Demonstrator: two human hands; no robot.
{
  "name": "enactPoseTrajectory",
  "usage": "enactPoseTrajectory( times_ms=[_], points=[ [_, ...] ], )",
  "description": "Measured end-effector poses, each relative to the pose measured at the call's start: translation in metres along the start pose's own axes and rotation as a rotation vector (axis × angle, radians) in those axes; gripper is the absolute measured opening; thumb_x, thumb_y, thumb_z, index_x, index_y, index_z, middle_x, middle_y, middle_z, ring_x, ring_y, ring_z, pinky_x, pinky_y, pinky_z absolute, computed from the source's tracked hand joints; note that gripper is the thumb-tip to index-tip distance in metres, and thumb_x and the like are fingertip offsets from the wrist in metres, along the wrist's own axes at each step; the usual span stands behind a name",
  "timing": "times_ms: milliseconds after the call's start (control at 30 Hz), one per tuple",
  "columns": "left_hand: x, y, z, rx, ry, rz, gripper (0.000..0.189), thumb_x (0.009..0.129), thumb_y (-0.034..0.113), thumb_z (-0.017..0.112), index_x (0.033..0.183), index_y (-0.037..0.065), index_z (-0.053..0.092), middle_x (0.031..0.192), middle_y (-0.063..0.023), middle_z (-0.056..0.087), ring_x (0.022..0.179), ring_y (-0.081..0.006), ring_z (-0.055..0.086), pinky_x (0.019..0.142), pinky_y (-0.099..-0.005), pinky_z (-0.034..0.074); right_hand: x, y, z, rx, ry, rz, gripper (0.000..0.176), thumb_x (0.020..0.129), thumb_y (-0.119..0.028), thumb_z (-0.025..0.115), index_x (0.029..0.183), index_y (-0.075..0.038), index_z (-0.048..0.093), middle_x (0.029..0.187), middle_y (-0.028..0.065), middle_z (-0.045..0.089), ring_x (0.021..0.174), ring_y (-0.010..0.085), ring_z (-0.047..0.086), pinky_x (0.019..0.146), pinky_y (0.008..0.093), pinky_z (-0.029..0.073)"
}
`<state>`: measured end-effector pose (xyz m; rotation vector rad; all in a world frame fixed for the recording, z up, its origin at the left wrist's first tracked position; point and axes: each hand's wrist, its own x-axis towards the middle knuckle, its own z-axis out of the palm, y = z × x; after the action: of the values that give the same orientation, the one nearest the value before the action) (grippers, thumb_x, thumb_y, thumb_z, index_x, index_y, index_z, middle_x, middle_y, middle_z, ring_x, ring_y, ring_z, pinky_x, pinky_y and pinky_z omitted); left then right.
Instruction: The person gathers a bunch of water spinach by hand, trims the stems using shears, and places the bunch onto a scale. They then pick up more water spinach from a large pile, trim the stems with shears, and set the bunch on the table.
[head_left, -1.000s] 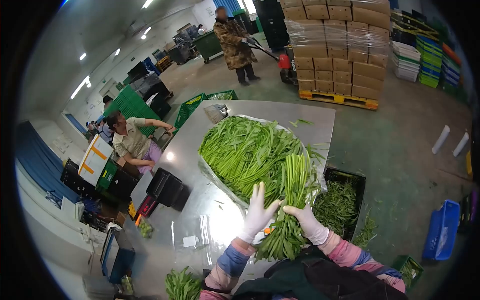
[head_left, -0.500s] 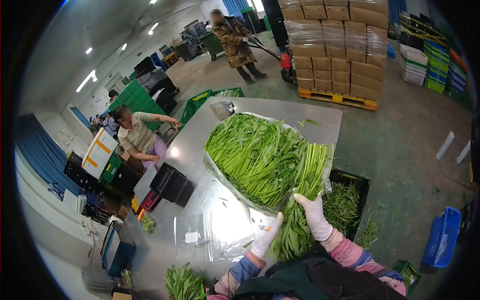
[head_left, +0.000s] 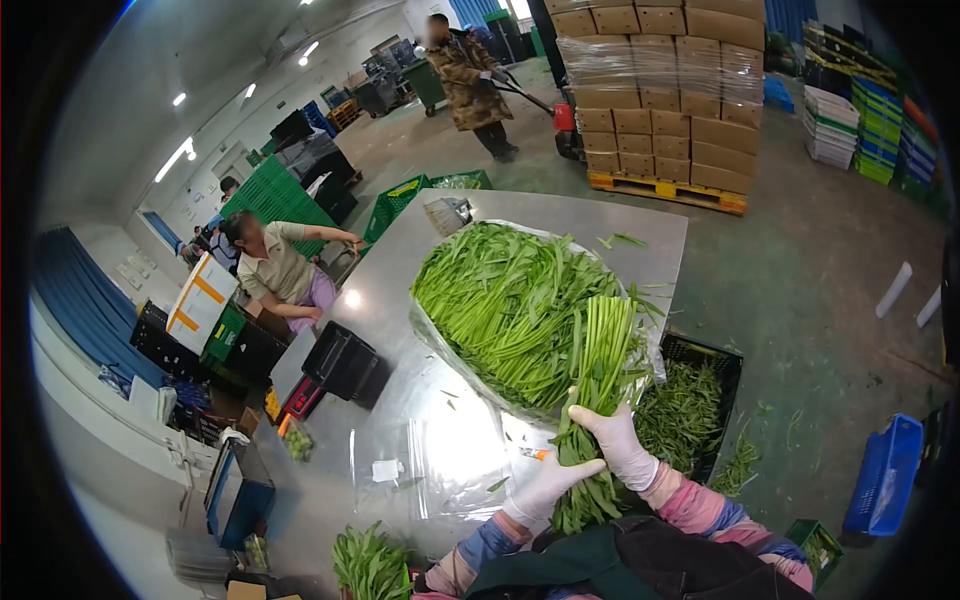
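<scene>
Big warehouse hall w/ a grey-green concrete floor [head_left: 820, 280] & strip lights overhead. At the back stands a tall pallet stack [head_left: 660, 90] of cardboard boxes wrapped in film. A person in a camo coat [head_left: 470, 75] stands just left of it, at the handle of a red pallet jack [head_left: 565, 118]. Green crates [head_left: 270, 200] are piled along the left wall.

In the ctr, a long steel desk [head_left: 400, 420] runs away from the camera. A large pile of greens [head_left: 505, 295], long leafy stalks on clear plastic sheet, covers most of the desk's right half. A seated person [head_left: 275, 265] in a beige top leans an arm on the desk's left edge.

On the floor just right of the desk, a black crate [head_left: 695, 347] holds darker green trimmings. A blue crate [head_left: 885, 470] sits well apart, further right. A black box-like device [head_left: 340, 365] sits at the desk's left side.

Close to the camera are the wearer's striped sleeves & white gloves. Both hands hold a bundle of stalks [head_left: 600, 350] at the pile's near right edge, above the desk's near right corner. Pale stem ends point away, leaves toward the body.

The right hand [head_left: 622, 443] is clenched round the bundle's middle. The left hand [head_left: 548, 487] grips just below, fingers wrapped across the leafy part.

A small orange-tipped item [head_left: 533, 453] lies on the desk beside the left hand, too small to identify. A white paper scrap [head_left: 385, 470] lies further left.
</scene>
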<state>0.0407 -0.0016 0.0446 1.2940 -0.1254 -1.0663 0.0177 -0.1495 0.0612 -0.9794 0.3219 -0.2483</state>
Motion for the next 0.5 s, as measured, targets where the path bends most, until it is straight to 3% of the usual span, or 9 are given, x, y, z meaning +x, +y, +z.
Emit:
enactPoseTrajectory(
  times_ms=[33, 133, 267, 300, 367, 433, 467, 500],
  points=[
    [0.000, 0.004, -0.001, 0.082, 0.005, 0.064, 0.052, 0.088, 0.010, 0.074, 0.133, 0.000, 0.051, 0.117, -0.0080, 0.065, 0.102, -0.0161, 0.064, 0.089, -0.0314, 0.053, -0.001, 0.000, -0.001, 0.017, -0.038, 0.013, 0.034, 0.085, -0.008, 0.077, 0.116, 0.000, 0.066, 0.105, 0.0052, 0.070, 0.089, 0.0125, 0.065, 0.081, 0.0290, 0.054],
    [-0.005, 0.012, -0.002, 0.144, 0.024, 0.167, 0.041, 0.089, 0.012, 0.074, 0.125, 0.000, 0.058, 0.109, -0.0073, 0.069, 0.096, -0.0140, 0.066, 0.080, -0.0292, 0.056, -0.003, -0.005, -0.005, 0.047, -0.128, 0.006, 0.038, 0.086, -0.007, 0.077, 0.121, -0.001, 0.063, 0.113, 0.0052, 0.068, 0.098, 0.0132, 0.065, 0.087, 0.0298, 0.053],
    [-0.001, 0.023, 0.002, 0.276, 0.028, 0.234, 0.038, 0.088, 0.010, 0.074, 0.121, -0.003, 0.062, 0.109, -0.0069, 0.070, 0.098, -0.0146, 0.066, 0.086, -0.0293, 0.054, -0.005, -0.008, -0.020, 0.066, -0.237, 0.011, 0.048, 0.087, -0.004, 0.073, 0.130, 0.000, 0.053, 0.109, 0.0101, 0.068, 0.101, 0.0203, 0.067, 0.091, 0.0353, 0.055],
    [-0.001, 0.031, 0.002, 0.370, 0.023, 0.218, 0.039, 0.087, 0.011, 0.074, 0.121, -0.003, 0.062, 0.109, -0.0074, 0.070, 0.099, -0.0152, 0.066, 0.087, -0.0296, 0.053, -0.006, -0.015, -0.024, 0.085, -0.299, 0.035, 0.057, 0.086, -0.007, 0.074, 0.136, -0.001, 0.048, 0.117, 0.0112, 0.066, 0.108, 0.0214, 0.065, 0.098, 0.0368, 0.052],
    [0.000, 0.048, 0.000, 0.558, 0.010, 0.181, 0.041, 0.086, 0.012, 0.076, 0.121, -0.003, 0.063, 0.110, -0.0084, 0.070, 0.099, -0.0164, 0.066, 0.089, -0.0301, 0.052, -0.009, -0.028, -0.029, 0.128, -0.347, -0.040, 0.056, 0.086, -0.005, 0.074, 0.137, -0.002, 0.049, 0.128, 0.0104, 0.062, 0.117, 0.0194, 0.060, 0.099, 0.0360, 0.050],
    [0.015, 0.051, -0.016, 0.660, 0.120, 0.474, 0.043, 0.083, 0.012, 0.077, 0.121, -0.003, 0.063, 0.109, -0.0099, 0.071, 0.099, -0.0169, 0.065, 0.090, -0.0310, 0.051, -0.012, -0.040, -0.029, 0.179, -0.339, -0.142, 0.057, 0.086, -0.001, 0.073, 0.138, -0.002, 0.049, 0.136, 0.0100, 0.057, 0.123, 0.0176, 0.055, 0.101, 0.0356, 0.048],
    [0.024, 0.052, -0.021, 0.709, 0.153, 0.615, 0.044, 0.082, 0.012, 0.078, 0.120, -0.003, 0.063, 0.109, -0.0107, 0.071, 0.099, -0.0172, 0.065, 0.090, -0.0314, 0.051, -0.011, -0.029, -0.052, -0.044, -0.289, -0.138, 0.059, 0.085, -0.001, 0.074, 0.139, -0.002, 0.049, 0.131, 0.0087, 0.059, 0.118, 0.0166, 0.056, 0.099, 0.0340, 0.048],
    [0.015, 0.086, -0.004, 0.797, 0.127, 0.580, 0.043, 0.081, 0.011, 0.078, 0.120, -0.002, 0.064, 0.108, -0.0119, 0.071, 0.100, -0.0178, 0.066, 0.090, -0.0319, 0.051, -0.007, -0.028, -0.059, -0.119, -0.300, -0.104, 0.062, 0.083, -0.002, 0.076, 0.139, -0.002, 0.049, 0.130, 0.0082, 0.059, 0.116, 0.0162, 0.056, 0.097, 0.0331, 0.048]
  ],
)
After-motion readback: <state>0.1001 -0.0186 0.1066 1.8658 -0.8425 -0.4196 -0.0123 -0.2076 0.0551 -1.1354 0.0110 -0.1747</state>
